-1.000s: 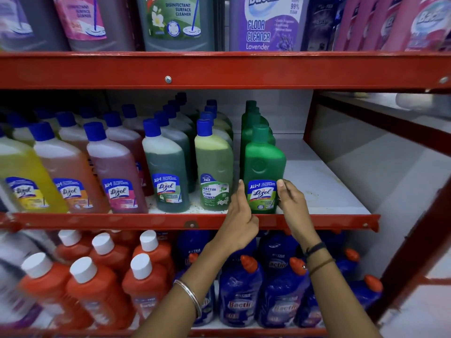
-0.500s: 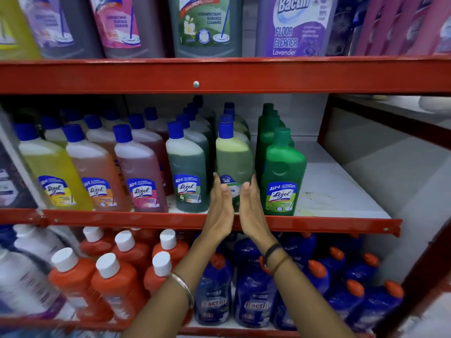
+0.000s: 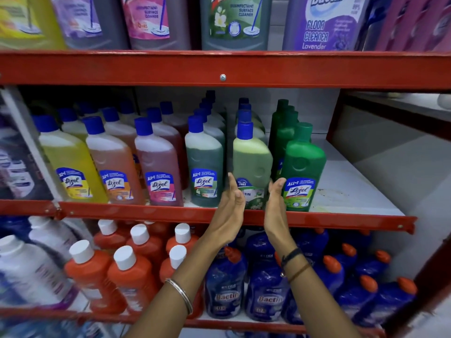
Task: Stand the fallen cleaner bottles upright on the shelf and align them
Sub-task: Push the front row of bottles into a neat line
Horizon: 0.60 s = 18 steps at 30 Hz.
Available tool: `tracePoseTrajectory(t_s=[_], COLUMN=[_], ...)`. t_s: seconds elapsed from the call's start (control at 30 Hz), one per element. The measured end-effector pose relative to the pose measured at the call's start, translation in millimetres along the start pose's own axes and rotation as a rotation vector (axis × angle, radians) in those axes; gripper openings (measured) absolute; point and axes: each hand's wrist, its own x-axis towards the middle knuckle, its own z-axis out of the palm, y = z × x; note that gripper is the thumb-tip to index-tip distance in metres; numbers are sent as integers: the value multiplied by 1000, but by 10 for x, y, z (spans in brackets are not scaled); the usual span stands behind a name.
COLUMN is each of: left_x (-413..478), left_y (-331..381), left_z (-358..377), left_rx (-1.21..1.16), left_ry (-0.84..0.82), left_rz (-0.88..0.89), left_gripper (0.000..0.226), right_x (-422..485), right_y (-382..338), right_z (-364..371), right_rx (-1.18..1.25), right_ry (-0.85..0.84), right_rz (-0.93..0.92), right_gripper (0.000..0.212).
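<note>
Upright cleaner bottles stand in rows on the middle shelf (image 3: 341,191). The front row runs from a yellow bottle (image 3: 70,164) through orange, pink and dark green ones to a light green Bactin bottle (image 3: 252,162) and a solid green Lizol bottle (image 3: 303,167). My left hand (image 3: 230,203) is flat against the light green bottle's lower left side. My right hand (image 3: 275,201) is flat at its lower right, in the gap beside the green Lizol bottle. The palms face each other with fingers straight. I see no fallen bottle.
The red shelf rail (image 3: 146,211) runs just below my hands. Bare white shelf lies to the right of the green bottles. Large cleaner jugs (image 3: 234,20) fill the shelf above. Orange bottles (image 3: 131,276) and blue Bactin bottles (image 3: 266,296) fill the one below.
My hands left the green Lizol bottle, came together in front of the light green bottle, and now have spread to its two sides. The view has shifted left.
</note>
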Motion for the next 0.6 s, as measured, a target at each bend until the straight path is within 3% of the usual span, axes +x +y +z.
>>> tracePoseTrajectory(t_s=[0.17,0.3,0.37,0.47,0.6], left_x=[-65,-155,-135,4,155], left_y=[9,-48,-66,-160,-244], left_z=[-9,7,-75,-272,-459], left_rx=[-80,-266,-232,-184,-126], left_ry=[54,480,583,523,401], left_rz=[-4,62,87,-19,-115], left_gripper=[107,90,74,69,73], right_x=[-69,-399,-480,-359,-131], right_y=[-17,100,134,79,-38], right_z=[42,340,497,715,920], right_rx=[-41,-186,-166,-175,-233], right_ry=[41,284,191,-71,-133], right_rz=[14,-295,-388,-204,-34], right_gripper=[99,81,74,89,95])
